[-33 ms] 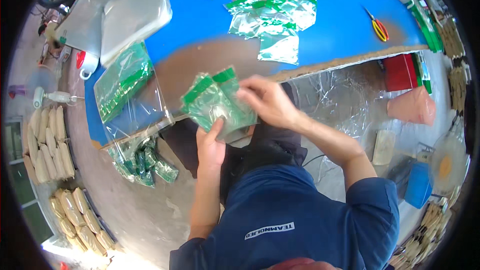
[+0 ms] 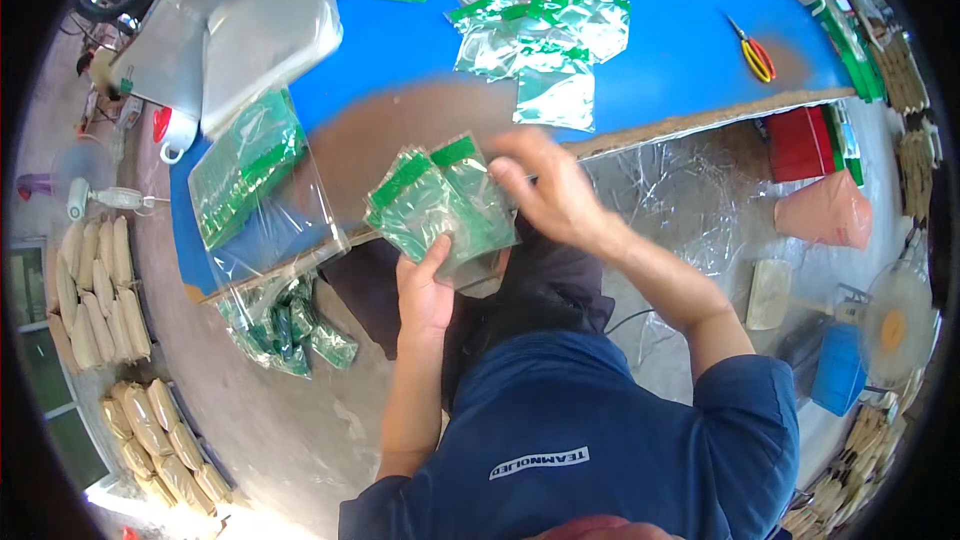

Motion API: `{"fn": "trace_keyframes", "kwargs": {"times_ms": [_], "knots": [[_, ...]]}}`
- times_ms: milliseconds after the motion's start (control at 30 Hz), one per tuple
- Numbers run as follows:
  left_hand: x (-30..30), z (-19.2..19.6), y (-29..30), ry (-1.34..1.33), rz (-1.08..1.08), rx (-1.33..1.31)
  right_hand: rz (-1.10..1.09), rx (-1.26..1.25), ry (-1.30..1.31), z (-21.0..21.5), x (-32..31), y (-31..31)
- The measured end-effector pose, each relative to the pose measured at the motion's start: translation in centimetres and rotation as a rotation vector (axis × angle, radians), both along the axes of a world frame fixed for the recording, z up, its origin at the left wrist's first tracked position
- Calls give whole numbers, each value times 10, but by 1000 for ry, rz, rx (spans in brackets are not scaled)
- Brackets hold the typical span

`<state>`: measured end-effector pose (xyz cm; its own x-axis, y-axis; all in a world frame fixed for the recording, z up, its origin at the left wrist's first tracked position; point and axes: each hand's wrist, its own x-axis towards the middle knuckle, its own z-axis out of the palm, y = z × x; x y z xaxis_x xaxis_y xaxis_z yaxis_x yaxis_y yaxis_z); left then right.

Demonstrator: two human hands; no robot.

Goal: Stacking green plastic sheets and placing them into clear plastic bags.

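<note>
My left hand holds up a fanned stack of small clear plastic bags with green strips from below, thumb on the front. It is just in front of the blue table's near edge. My right hand is at the stack's upper right edge, slightly blurred, with its fingers closed on the bags there. More of the same bags lie loose in a pile further back on the table.
A large clear bag filled with green-strip bags lies on the table's left, and another hangs below the edge. Yellow-handled scissors lie at the right. A clear lidded box sits at back left. A red crate stands under the table.
</note>
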<state>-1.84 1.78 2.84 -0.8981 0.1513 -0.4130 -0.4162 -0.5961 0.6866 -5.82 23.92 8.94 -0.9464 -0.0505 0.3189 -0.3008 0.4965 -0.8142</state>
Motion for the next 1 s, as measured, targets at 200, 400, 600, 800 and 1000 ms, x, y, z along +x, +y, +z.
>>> {"fn": "trace_keyframes", "kwargs": {"times_ms": [200, 400, 600, 800, 1000], "knots": [[-5, 1, 37, -157, -64, 181, 213, 420, 154, -17, 6, 43], [-9, 6, 26, -52, -51, 75, -296, 596, 330, -19, -83, 44], [-4, 11, -25, -9, 25, 49, 363, 537, 336, -33, -68, 36], [-11, 12, -15, 18, -88, -79, 653, 17, 13, -17, -43, -1], [0, -1, -16, -91, -94, 167, -42, 846, 129, -16, -77, 43]]}}
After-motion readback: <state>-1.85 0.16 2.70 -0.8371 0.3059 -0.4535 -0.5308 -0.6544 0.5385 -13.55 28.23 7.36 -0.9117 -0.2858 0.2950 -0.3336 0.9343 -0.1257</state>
